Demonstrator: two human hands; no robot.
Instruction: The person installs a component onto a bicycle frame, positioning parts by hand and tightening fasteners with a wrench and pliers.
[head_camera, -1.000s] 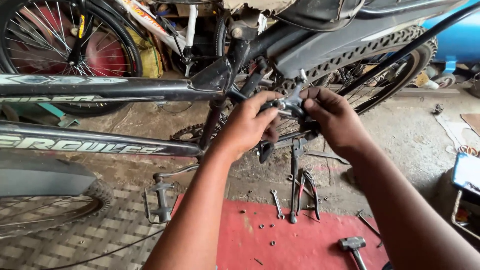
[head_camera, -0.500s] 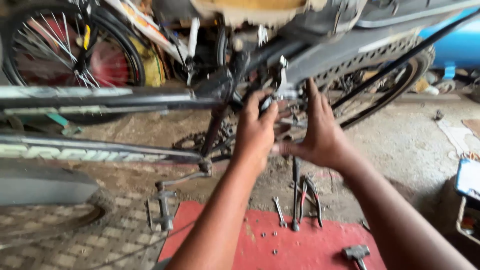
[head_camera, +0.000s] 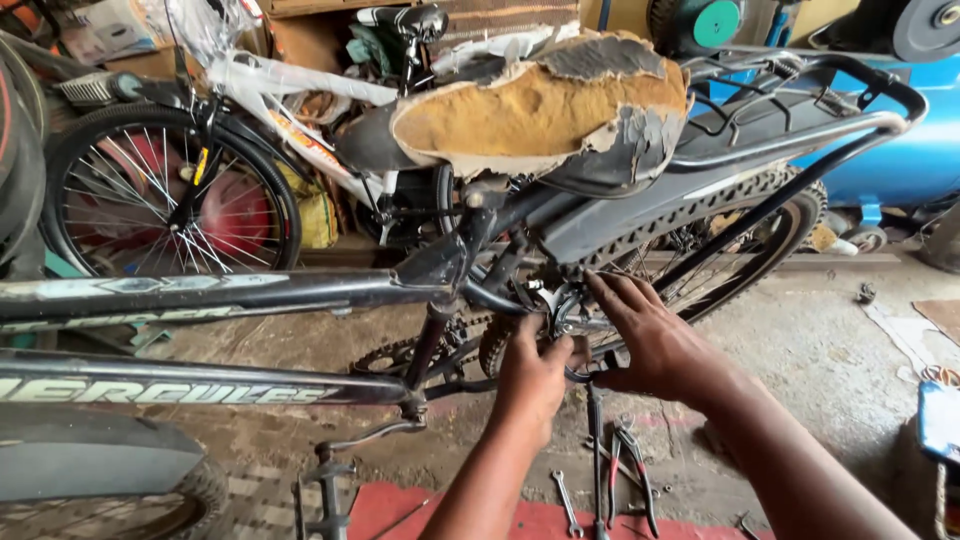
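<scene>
Centrally, a small metal brake part (head_camera: 570, 318) sits on the rear stay of a dark bicycle frame (head_camera: 250, 292), just under the seat, and both hands meet on it. The left hand (head_camera: 533, 378) comes up from six o'clock with its fingers curled around the underside of the part, closed on it. The right hand (head_camera: 655, 340) reaches in from four o'clock with fingers spread fairly wide and fingertips pressed against the part's upper side; whether it truly grips anything cannot be told. At twelve o'clock from the hands is a torn saddle (head_camera: 545, 110) with yellow foam showing through the ripped black cover. At two o'clock the knobbly rear tyre (head_camera: 770, 225) runs under a black carrier rack (head_camera: 800, 90). At six o'clock, pliers (head_camera: 632, 470) and a small spanner (head_camera: 566, 500) lie on the ground by a red mat (head_camera: 540, 520). At eight o'clock a pedal (head_camera: 325, 495) hangs low, and at ten o'clock stands another bicycle's spoked wheel (head_camera: 165, 200).
</scene>
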